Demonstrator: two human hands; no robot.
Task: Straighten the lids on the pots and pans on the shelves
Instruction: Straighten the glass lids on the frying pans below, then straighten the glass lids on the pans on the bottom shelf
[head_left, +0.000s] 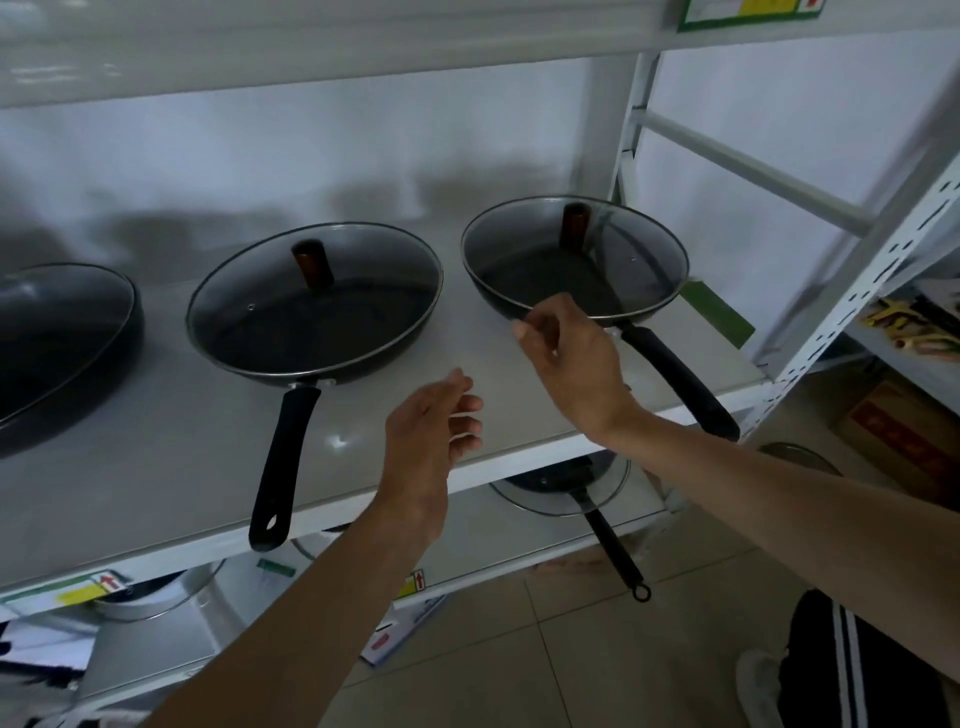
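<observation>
Three black frying pans with glass lids stand on the white shelf (156, 467). On the right pan (498, 296), the glass lid (634, 249) with a brown knob (574, 221) sits shifted toward the right. My right hand (571, 364) pinches the front rim of that lid with thumb and fingers. My left hand (431, 436) hovers above the shelf between the right pan and the middle pan (332, 364), fingers loosely apart and holding nothing. The middle pan's lid (317, 301) lies level on it. The left pan (62, 343) is cut off by the frame edge.
The black handles of the middle pan (283, 457) and the right pan (680, 379) stick out over the shelf's front edge. On the shelf below lies another lidded pan (566, 483). A white perforated post (857, 270) stands at the right, a cardboard box (904, 441) behind it.
</observation>
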